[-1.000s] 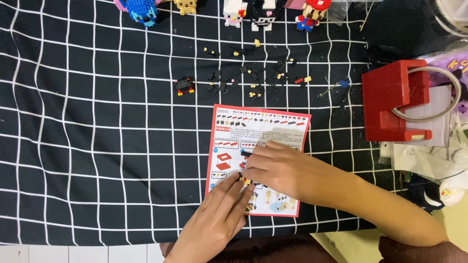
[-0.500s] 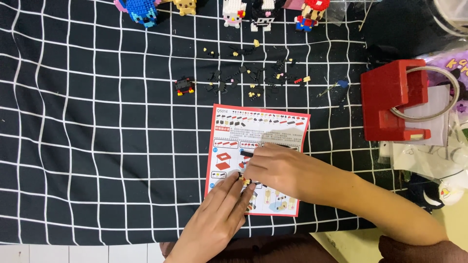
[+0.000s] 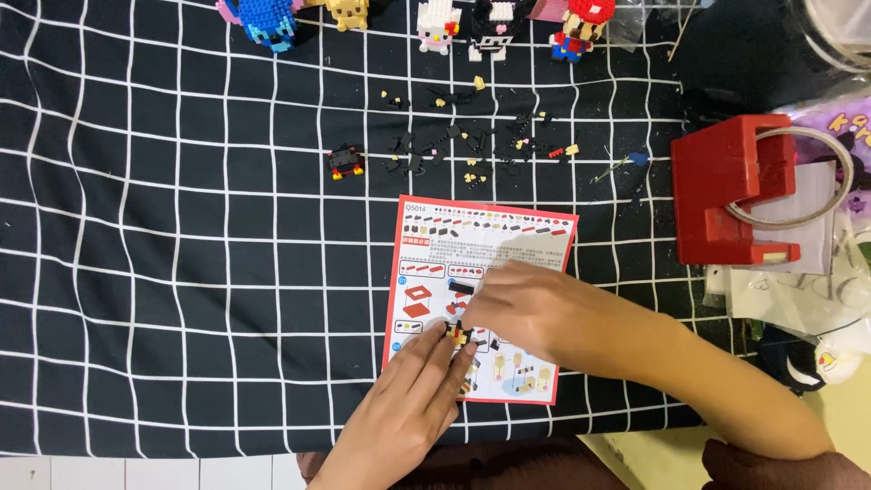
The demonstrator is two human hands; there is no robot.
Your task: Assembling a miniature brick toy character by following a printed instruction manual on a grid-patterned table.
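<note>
Both hands are down on the instruction sheet [image 3: 481, 245], a red-bordered leaflet lying on the black cloth with white grid lines [image 3: 181, 272]. The sheet's long axis runs roughly 12 to 6 o'clock, tipped a touch so its top edge leans toward 1 o'clock. The left hand [image 3: 408, 408] comes in from 6 o'clock, fingers stretched flat and pointing to about 1 o'clock. The right hand [image 3: 522, 304] reaches in from 4 o'clock, knuckles up, fingers aimed at 9 o'clock. Between their fingertips sits a small brick assembly [image 3: 458, 334] in black, red and yellow, pinched narrowly by both hands and resting on the sheet just below its middle. It is too small to tell which way it faces or where its long axis lies.

At 12 o'clock from the sheet, loose tiny bricks [image 3: 472, 145] are scattered across the cloth, with a small black-and-red built piece [image 3: 346, 162] off at 11 o'clock. Along the far edge stand 5 brick figures [image 3: 435, 18]. At 2 o'clock sits a red tape dispenser [image 3: 735, 191].
</note>
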